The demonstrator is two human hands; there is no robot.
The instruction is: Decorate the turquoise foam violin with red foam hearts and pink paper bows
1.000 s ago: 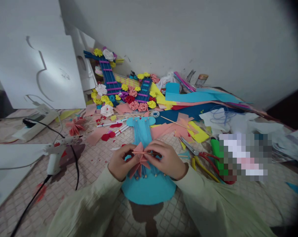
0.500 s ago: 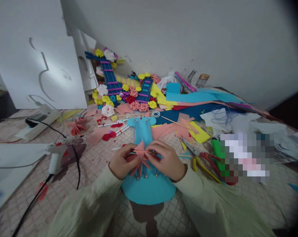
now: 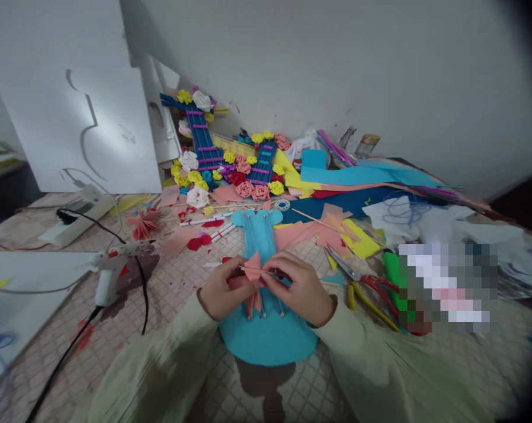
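Observation:
My left hand is closed on a piece of folded pink paper, its pleats partly hidden by my fingers. Across the paper lies a thin wooden stick, which my right hand pinches close to the paper's edge. Both hands are above a light-blue guitar-shaped paper piece with strings along its neck and small pegs at the lower ends. To the left of my hands, another pleated pink paper flower rests on the table.
A white hot glue gun with a black cord stands at left, near a power strip. Scissors and yellow-handled pliers lie at right. Decorated blue paper guitars with crumpled paper flowers lean at the back.
The pink paper is turned, with less of its lower pleats showing between my hands. My fingers stay on the paper and the stick. The whole view has shifted slightly.

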